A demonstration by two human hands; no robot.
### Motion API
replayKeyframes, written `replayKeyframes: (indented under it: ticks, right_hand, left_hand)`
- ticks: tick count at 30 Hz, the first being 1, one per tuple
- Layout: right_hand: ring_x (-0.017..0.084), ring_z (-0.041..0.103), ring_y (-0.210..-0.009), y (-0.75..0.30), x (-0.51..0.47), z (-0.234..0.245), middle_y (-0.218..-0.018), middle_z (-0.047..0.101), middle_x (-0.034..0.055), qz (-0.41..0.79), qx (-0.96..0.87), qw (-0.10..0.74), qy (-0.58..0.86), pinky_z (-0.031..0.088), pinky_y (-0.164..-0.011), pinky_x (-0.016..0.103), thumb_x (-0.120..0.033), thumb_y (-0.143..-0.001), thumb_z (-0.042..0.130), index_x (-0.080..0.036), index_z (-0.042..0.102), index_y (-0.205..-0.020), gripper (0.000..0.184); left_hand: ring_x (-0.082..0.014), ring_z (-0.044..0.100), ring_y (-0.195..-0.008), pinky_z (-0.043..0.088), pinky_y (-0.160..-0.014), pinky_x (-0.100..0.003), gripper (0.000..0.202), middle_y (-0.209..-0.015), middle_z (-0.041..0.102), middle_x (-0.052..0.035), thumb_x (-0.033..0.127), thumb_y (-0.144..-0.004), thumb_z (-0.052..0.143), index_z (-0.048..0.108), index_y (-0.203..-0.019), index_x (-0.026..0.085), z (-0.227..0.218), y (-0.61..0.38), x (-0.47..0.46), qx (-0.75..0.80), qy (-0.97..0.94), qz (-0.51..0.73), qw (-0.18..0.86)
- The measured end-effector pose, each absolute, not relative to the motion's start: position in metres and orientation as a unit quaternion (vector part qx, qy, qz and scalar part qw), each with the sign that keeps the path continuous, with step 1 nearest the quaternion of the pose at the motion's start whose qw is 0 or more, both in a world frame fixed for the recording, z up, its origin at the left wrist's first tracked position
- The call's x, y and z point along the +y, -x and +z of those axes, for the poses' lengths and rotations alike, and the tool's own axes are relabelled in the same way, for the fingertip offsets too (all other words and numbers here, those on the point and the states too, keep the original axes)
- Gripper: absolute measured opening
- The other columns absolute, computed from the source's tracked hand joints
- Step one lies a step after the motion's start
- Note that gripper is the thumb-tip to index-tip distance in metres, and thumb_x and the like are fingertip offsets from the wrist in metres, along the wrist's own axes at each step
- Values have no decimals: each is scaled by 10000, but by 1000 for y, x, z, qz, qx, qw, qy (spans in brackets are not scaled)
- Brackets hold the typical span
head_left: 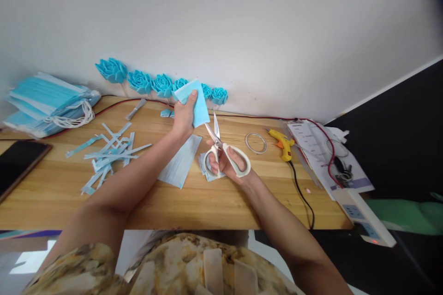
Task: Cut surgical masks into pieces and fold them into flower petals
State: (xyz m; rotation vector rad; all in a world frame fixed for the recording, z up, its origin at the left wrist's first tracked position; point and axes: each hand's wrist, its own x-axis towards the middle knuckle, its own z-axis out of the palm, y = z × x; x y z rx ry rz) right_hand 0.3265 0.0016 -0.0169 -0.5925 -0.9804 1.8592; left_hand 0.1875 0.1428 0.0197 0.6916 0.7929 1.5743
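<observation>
My left hand is raised over the wooden table and pinches a folded piece of blue mask fabric between thumb and fingers. My right hand has its fingers through the white handles of a pair of scissors. The blades are slightly apart and point up toward the lower edge of the fabric. Under my hands lie a flat blue fabric sheet and a small stack of blue squares.
Blue fabric flowers line the wall. A pile of blue face masks and a phone are at the left, with cut strips nearby. A wire ring, yellow glue gun, papers and power strip are at the right.
</observation>
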Motion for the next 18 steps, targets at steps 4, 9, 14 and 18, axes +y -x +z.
replayKeyframes:
  ticks: [4,9,14,18]
  right_hand:
    - [134,539,-636,-325,2,-18,-800,618,9,757,-390,468,236,476,-587,284,-601,-876,666,-223,650,-1236,522]
    - [142,557,-672,-322,3,-17,-837,638,17,756,-370,480,248,499,-611,296,-600,-838,710,-228,646,-1242,553]
    - [146,591,-690,-321,5,-16,-851,654,18,763,-356,482,241,516,-635,300,-603,-821,732,-227,650,-1210,547]
    - [156,596,-723,-321,6,-16,-885,659,31,761,-355,485,243,532,-670,318,-629,-786,750,-221,648,-1177,575]
  left_hand:
    - [-98,545,-564,472,-543,-218,440,-638,580,33,498,-667,885,606,-745,168,21,-190,137,340,-305,671,584]
    - [-80,505,-558,455,-542,-202,398,-643,580,38,454,-686,888,626,-752,162,19,-194,134,335,-316,679,572]
    - [-81,490,-541,448,-532,-209,332,-638,574,33,422,-753,841,638,-744,160,15,-198,129,338,-335,677,561]
    - [-70,470,-522,434,-518,-201,286,-626,556,42,364,-781,821,629,-745,156,14,-203,123,334,-331,672,573]
